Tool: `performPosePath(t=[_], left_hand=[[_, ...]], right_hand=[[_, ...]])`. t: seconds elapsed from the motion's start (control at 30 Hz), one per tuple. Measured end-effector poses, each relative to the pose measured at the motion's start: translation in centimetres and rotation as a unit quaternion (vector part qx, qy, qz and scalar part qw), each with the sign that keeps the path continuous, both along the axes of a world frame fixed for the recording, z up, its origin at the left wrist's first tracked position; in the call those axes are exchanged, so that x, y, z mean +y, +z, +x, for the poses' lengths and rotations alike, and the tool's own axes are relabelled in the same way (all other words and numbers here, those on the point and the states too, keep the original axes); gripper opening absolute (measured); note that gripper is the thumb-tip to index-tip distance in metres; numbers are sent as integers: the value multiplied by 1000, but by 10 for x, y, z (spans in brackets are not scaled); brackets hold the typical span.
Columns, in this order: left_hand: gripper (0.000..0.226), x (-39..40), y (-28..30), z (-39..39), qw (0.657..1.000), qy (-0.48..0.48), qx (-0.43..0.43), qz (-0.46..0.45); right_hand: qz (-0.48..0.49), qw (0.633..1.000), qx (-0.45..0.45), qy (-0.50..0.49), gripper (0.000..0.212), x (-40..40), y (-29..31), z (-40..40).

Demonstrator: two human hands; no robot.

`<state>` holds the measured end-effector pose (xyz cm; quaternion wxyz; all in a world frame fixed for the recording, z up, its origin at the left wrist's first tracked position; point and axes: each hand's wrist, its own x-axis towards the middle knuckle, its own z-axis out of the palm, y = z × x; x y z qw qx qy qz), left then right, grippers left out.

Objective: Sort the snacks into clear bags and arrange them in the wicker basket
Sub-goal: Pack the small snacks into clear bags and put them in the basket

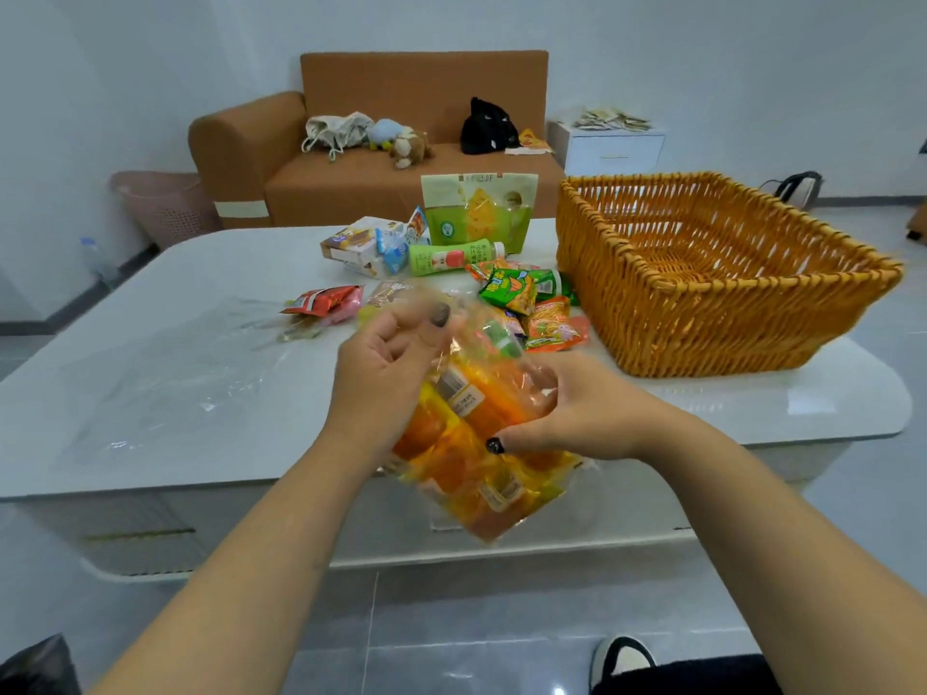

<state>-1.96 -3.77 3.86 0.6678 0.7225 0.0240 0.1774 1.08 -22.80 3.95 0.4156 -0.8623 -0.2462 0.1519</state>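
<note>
I hold a clear bag (pixel 481 474) filled with several orange and yellow snack packs above the near edge of the white table (pixel 200 393). My left hand (pixel 386 363) pinches the bag's open top. My right hand (pixel 562 408) grips the bag's side around the packs. The wicker basket (pixel 722 313) stands empty on the table's right. Loose snacks lie behind the bag: green and orange packets (pixel 531 298), a red packet (pixel 326 301), a green bottle (pixel 451 257), small boxes (pixel 361 243) and a tall green pouch (pixel 476 208).
More clear bags (pixel 165 373) lie flat on the table's left half. A brown sofa (pixel 381 143) with toys and a black bag stands behind the table, a white drawer unit (pixel 612 148) to its right. My shoe (pixel 622 659) shows on the tiled floor.
</note>
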Motion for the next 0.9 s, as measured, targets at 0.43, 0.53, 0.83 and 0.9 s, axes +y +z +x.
performPosePath(t=[0.43,0.53,0.83,0.9], left_hand=[[31,-16,-13,15,998,-39,39,40],[31,-12,-11,13,998,-49,38,29],[25,0,-18,14,993,-54,78,73],[24,0,-20,16,991,-59,87,86]], right_hand=[[115,941,-47,-315,35,-28,34,20],[159,916,-99,-355,65,-22,50,46],[84,818,-325,-466,60,-52,74,118],[-17,807,-350,-474,58,-63,68,126]])
